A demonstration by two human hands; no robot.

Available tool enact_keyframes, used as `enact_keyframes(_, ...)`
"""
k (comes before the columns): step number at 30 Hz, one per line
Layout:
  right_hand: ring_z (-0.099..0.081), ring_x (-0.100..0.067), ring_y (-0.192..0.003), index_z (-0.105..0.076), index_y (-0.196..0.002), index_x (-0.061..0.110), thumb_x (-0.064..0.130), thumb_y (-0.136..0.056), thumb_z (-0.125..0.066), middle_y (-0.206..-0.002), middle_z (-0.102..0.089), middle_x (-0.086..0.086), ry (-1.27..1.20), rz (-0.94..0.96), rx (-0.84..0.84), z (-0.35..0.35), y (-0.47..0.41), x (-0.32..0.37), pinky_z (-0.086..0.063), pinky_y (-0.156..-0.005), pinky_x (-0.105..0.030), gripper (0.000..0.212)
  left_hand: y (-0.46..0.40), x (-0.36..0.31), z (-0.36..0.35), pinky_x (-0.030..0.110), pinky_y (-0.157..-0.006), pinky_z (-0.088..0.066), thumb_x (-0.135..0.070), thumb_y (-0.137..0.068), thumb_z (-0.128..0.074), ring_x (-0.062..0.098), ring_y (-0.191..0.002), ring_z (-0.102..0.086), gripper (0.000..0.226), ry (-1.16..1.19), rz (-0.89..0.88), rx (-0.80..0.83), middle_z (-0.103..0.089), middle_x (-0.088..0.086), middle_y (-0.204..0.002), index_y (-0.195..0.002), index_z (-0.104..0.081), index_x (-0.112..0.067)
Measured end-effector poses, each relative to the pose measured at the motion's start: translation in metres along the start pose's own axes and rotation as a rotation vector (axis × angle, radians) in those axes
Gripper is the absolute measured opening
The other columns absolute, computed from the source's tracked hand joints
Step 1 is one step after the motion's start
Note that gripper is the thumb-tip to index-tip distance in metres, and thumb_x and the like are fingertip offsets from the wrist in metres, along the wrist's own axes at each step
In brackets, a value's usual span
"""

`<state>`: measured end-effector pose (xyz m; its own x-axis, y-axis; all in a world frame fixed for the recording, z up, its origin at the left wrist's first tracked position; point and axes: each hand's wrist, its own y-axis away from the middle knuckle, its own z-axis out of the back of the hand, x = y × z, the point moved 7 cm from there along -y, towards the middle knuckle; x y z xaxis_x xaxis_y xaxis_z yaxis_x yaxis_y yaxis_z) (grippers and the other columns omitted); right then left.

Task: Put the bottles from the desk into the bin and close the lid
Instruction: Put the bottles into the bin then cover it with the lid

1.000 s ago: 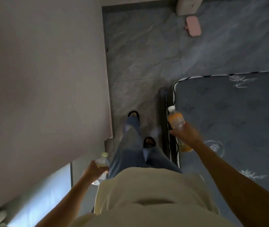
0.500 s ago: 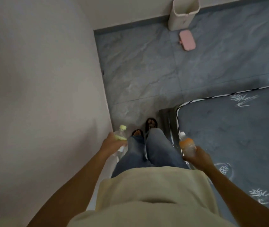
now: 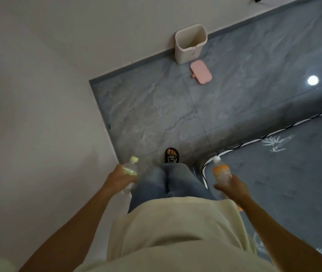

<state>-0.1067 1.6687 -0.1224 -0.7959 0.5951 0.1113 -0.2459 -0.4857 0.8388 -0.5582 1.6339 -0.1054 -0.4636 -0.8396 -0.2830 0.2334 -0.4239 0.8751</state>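
My left hand [image 3: 120, 178] grips a clear bottle with a pale green cap [image 3: 131, 167] at hip height by the wall corner. My right hand [image 3: 232, 188] holds an orange-labelled bottle with a white cap [image 3: 220, 171], upright, over the edge of the bed. Far ahead an open cream bin [image 3: 190, 44] stands on the floor against the wall. Its pink lid [image 3: 201, 74] lies flat on the tiles just in front of the bin, apart from it.
A white wall [image 3: 38, 124] runs along my left and ends at a corner near my left hand. A grey patterned mattress [image 3: 285, 173] fills the right side. Grey tiled floor [image 3: 166, 114] stretches between me and the bin.
I have walked forward past the wall corner and the view has lifted, so the whole bin and its lid show. Both hands still hold their bottles at my sides.
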Motion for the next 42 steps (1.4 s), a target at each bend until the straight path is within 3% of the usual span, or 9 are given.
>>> enact_keyframes(3, -0.066, -0.039, -0.109, -0.06, -0.127, 0.006, 0.042, -0.073, -0.083, -0.121, -0.068, -0.021, 0.002, 0.08, 0.003, 0.03, -0.025, 0.063, -0.051, -0.088, -0.041, 0.069, -0.012, -0.004, 0.021, 0.045, -0.084, -0.057, -0.031, -0.054, -0.077, 0.034, -0.09, -0.073, 0.049, -0.002, 0.024, -0.004, -0.075, 0.017, -0.091, -0.094, -0.074, -0.003)
enact_keyframes(12, -0.065, -0.035, -0.109, -0.045, -0.137, 0.014, 0.051, -0.076, -0.079, -0.121, -0.065, -0.015, 0.026, 0.213, -0.016, 0.108, -0.098, 0.216, -0.05, -0.09, -0.044, 0.079, -0.067, -0.043, 0.081, 0.038, -0.071, -0.051, -0.031, -0.06, -0.078, 0.032, -0.08, -0.071, 0.032, 0.013, 0.168, 0.073, -0.073, 0.019, -0.084, -0.08, -0.074, -0.007)
enact_keyframes(15, -0.064, -0.035, -0.114, -0.042, -0.141, 0.013, 0.046, -0.079, -0.079, -0.124, -0.063, -0.015, 0.041, 0.213, -0.02, 0.13, -0.112, 0.244, -0.048, -0.092, -0.043, 0.079, -0.106, -0.097, 0.114, 0.038, -0.073, -0.053, -0.033, -0.049, -0.068, 0.033, -0.08, -0.072, 0.041, -0.011, 0.134, 0.083, -0.072, 0.016, -0.079, -0.077, -0.074, -0.003)
enact_keyframes(18, -0.064, -0.036, -0.115, -0.046, -0.139, 0.011, 0.044, -0.084, -0.075, -0.123, -0.064, -0.016, 0.026, 0.151, 0.007, 0.143, -0.12, 0.251, -0.051, -0.097, -0.045, 0.07, -0.135, -0.167, 0.138, 0.035, -0.076, -0.055, -0.031, -0.055, -0.07, 0.036, -0.098, -0.074, 0.054, -0.064, 0.082, 0.129, -0.075, 0.014, -0.093, -0.099, -0.076, -0.002)
enact_keyframes(23, -0.068, -0.037, -0.107, -0.053, -0.132, 0.012, 0.05, -0.076, -0.08, -0.117, -0.07, -0.017, -0.006, 0.012, -0.013, 0.164, -0.124, 0.244, -0.043, -0.079, -0.032, 0.073, -0.185, -0.303, 0.166, 0.042, -0.087, -0.059, -0.028, -0.064, -0.08, 0.031, -0.102, -0.07, 0.044, -0.104, -0.099, 0.138, -0.073, 0.005, -0.102, -0.107, -0.072, -0.024)
enact_keyframes(28, -0.067, -0.036, -0.097, -0.056, -0.128, 0.016, 0.052, -0.067, -0.081, -0.106, -0.071, -0.014, -0.114, -0.143, 0.012, 0.175, -0.134, 0.227, -0.043, -0.075, -0.033, 0.075, -0.225, -0.422, 0.178, 0.033, -0.071, -0.061, -0.034, -0.064, -0.08, 0.02, -0.088, -0.074, 0.049, -0.147, -0.2, 0.151, -0.075, -0.001, -0.094, -0.111, -0.067, -0.032)
enact_keyframes(31, -0.061, -0.027, -0.082, -0.064, -0.117, 0.022, 0.074, -0.061, -0.055, -0.087, -0.063, -0.002, -0.248, -0.188, -0.014, 0.192, -0.145, 0.234, -0.045, -0.073, -0.034, 0.077, -0.248, -0.473, 0.18, 0.027, -0.057, -0.056, -0.034, -0.064, -0.081, 0.017, -0.084, -0.073, 0.053, -0.19, -0.228, 0.16, -0.074, 0.001, -0.097, -0.114, -0.064, -0.032)
enact_keyframes(39, -0.068, -0.036, -0.108, -0.062, -0.124, 0.02, 0.065, -0.074, -0.06, -0.114, -0.074, -0.011, -0.202, -0.151, 0.052, 0.297, -0.23, 0.292, -0.052, -0.083, -0.039, 0.067, -0.291, -0.522, 0.189, 0.043, -0.087, -0.06, -0.033, -0.064, -0.08, 0.025, -0.092, -0.071, 0.028, -0.228, -0.154, 0.127, -0.073, -0.003, -0.089, -0.09, -0.068, -0.031)
enact_keyframes(42, -0.063, -0.034, -0.118, -0.05, -0.138, 0.02, 0.054, -0.077, -0.075, -0.128, -0.065, -0.012, -0.196, -0.097, 0.061, 0.336, -0.263, 0.329, -0.049, -0.096, -0.041, 0.074, -0.303, -0.514, 0.197, 0.037, -0.089, -0.053, -0.039, -0.066, -0.084, 0.028, -0.104, -0.067, 0.059, -0.262, -0.042, 0.098, -0.068, 0.004, -0.108, -0.118, -0.064, -0.02)
